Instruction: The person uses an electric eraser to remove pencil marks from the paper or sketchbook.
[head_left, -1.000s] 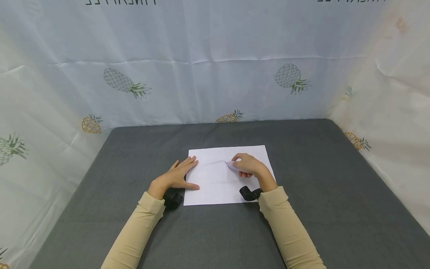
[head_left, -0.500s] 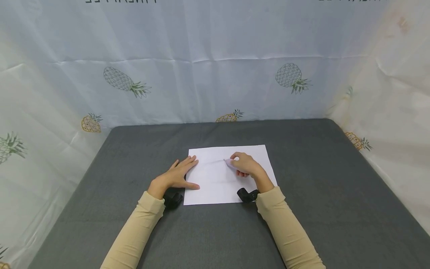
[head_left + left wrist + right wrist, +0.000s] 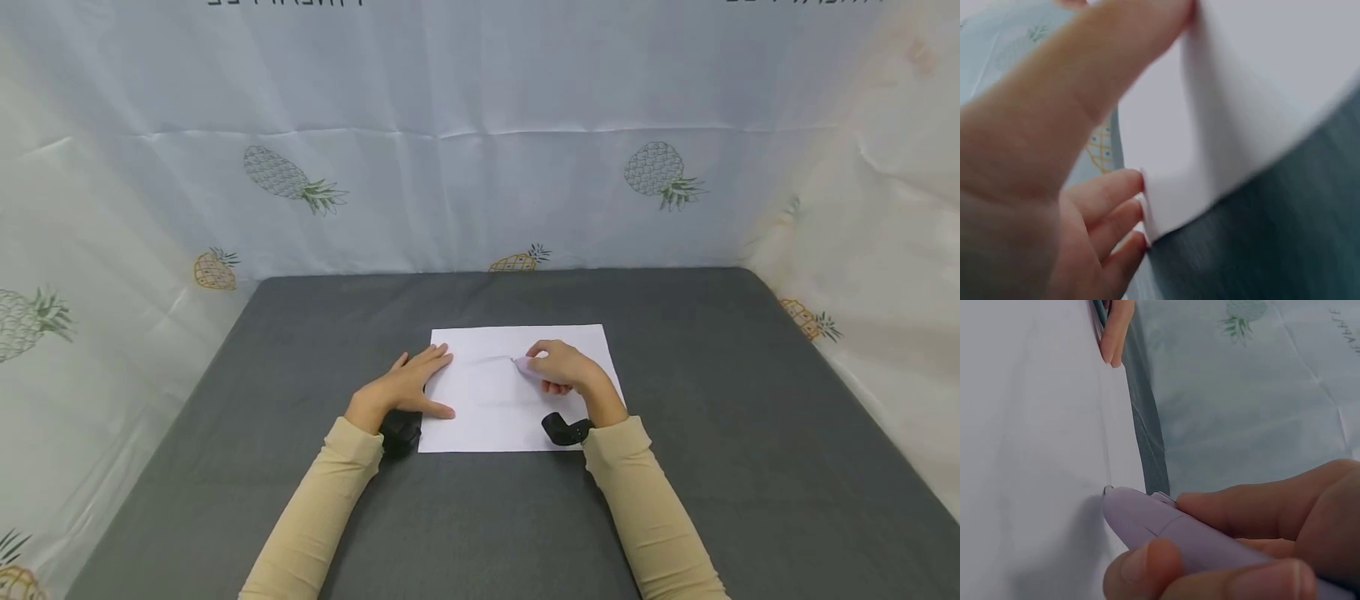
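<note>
My right hand [image 3: 564, 365] grips a light purple utility knife [image 3: 1166, 526], with the thumb and fingers curled round its body. The small metal tip [image 3: 1108, 490] meets a white sheet of paper [image 3: 480, 421], where a faint line [image 3: 487, 359] runs leftward from it. Whether this line is a cut or a crease, I cannot tell. At the sheet's left edge lies my left hand [image 3: 408, 385], its fingers spread and its thumb [image 3: 1116, 50] extended over the paper. In the left wrist view the other fingertips [image 3: 1129, 181] touch the paper's edge.
A dark grey cloth [image 3: 480, 517] covers the table under the sheet. Behind it and to both sides hang pale curtains [image 3: 450, 200] printed with pineapples. Black wrist cameras sit at the left wrist [image 3: 400, 435] and right wrist [image 3: 564, 430].
The whole head view has shifted slightly. The right hand with the knife moves only a little against the paper, and the left hand stays in place on the sheet's left edge.
</note>
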A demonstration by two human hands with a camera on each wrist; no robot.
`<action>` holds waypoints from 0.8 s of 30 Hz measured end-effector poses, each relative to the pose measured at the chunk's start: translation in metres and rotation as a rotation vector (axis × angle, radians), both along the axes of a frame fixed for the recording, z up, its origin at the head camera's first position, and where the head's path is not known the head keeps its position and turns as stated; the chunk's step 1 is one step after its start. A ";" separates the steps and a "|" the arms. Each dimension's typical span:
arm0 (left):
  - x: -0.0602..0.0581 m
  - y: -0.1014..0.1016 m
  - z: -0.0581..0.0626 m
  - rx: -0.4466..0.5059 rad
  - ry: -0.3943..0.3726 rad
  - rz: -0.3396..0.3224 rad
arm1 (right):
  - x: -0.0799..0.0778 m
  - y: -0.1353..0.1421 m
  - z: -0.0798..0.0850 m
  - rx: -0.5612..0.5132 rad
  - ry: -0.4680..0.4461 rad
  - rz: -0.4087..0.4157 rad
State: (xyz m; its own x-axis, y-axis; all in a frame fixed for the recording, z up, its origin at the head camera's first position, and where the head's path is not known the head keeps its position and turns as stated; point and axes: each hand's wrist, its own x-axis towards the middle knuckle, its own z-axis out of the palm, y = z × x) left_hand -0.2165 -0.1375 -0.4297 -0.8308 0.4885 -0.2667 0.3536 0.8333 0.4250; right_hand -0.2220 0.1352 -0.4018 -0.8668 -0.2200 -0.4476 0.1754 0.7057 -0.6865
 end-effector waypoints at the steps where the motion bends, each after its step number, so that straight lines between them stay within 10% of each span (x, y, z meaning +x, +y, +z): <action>1: 0.000 0.003 0.001 -0.009 -0.008 0.003 | 0.000 0.002 0.000 -0.001 -0.003 0.001; 24: -0.001 0.017 0.001 -0.027 -0.037 0.013 | -0.004 0.007 -0.001 -0.023 -0.010 -0.060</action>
State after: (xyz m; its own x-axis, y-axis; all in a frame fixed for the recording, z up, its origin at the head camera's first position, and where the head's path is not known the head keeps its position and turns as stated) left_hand -0.2180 -0.1207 -0.4288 -0.8263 0.4699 -0.3105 0.3269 0.8490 0.4151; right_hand -0.2259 0.1418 -0.4025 -0.8741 -0.1781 -0.4520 0.2242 0.6774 -0.7006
